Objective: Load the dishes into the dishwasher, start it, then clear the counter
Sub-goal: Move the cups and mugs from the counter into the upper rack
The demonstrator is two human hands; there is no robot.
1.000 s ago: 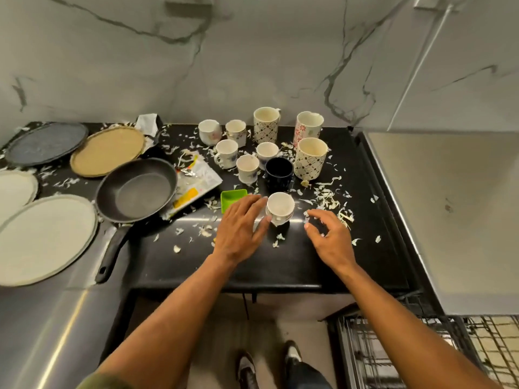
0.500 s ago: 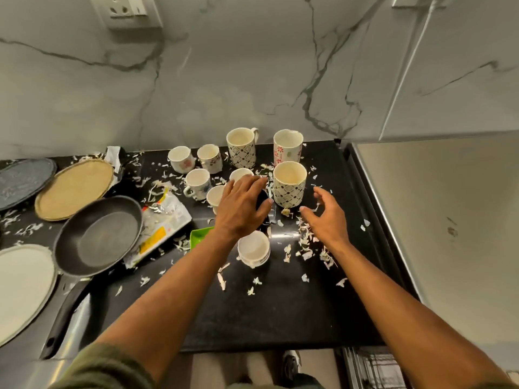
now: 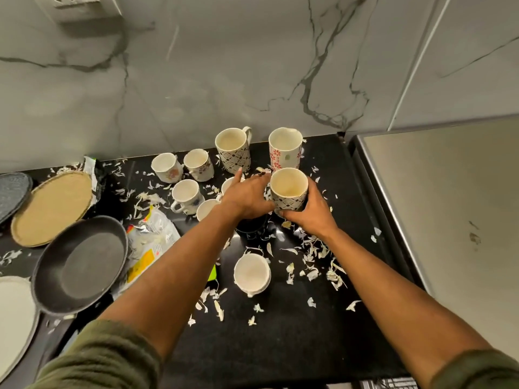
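Big black counter (image 3: pixel 295 332) here, and the thing to watch is the diamond-pattern mug (image 3: pixel 288 189) sitting on it toward the back. Everything below is placed off that mug.

Off to its right is a steel top (image 3: pixel 449 220). Far to its left and nearer me there's a white plate (image 3: pixel 14 313), then a dark frying pan (image 3: pixel 81 265). A tan plate (image 3: pixel 53 207) and a grey plate (image 3: pixel 12 192) sit further back on that side. A crumpled snack packet (image 3: pixel 151 242) lies between the pan and the mug.

Right behind the mug stand a red-flower mug (image 3: pixel 285 148) and a taller diamond mug (image 3: pixel 233 150), both upright.

The right hand (image 3: pixel 311 214) is wrapped round the mug's lower right side. The left hand (image 3: pixel 247 195) is up against its left side, fingers stretched out, not curled round anything I can see. A dark mug (image 3: pixel 251 227) is mostly hidden under that wrist.

Small white cups (image 3: pixel 186 195) cluster to the mug's left, and one more small cup (image 3: pixel 252 272) sits alone in front of it. White scraps (image 3: pixel 314 256) are scattered all around.
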